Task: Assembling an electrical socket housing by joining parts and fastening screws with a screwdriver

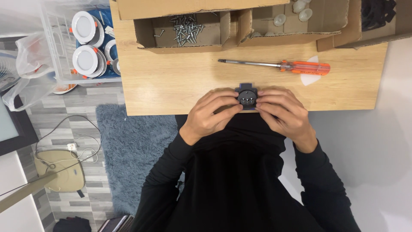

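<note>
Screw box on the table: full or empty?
Partly filled. The open cardboard box holds a loose pile of screws at its right side; bare bottom at left.

A light wooden table [171,81] stands on a grey wood-look floor [77,107]. A fluffy grey-blue rug [128,146] lies beside it. The wall [386,141] on the right is plain white, and the light is soft.

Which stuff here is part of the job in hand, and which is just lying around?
In play:
- small dark part, held by left hand and right hand
- orange-handled screwdriver, probably
- box of screws, probably

Lying about:
- white round lamps in the plastic crate
- plastic bags
- cable on the floor
- blue rug
</note>
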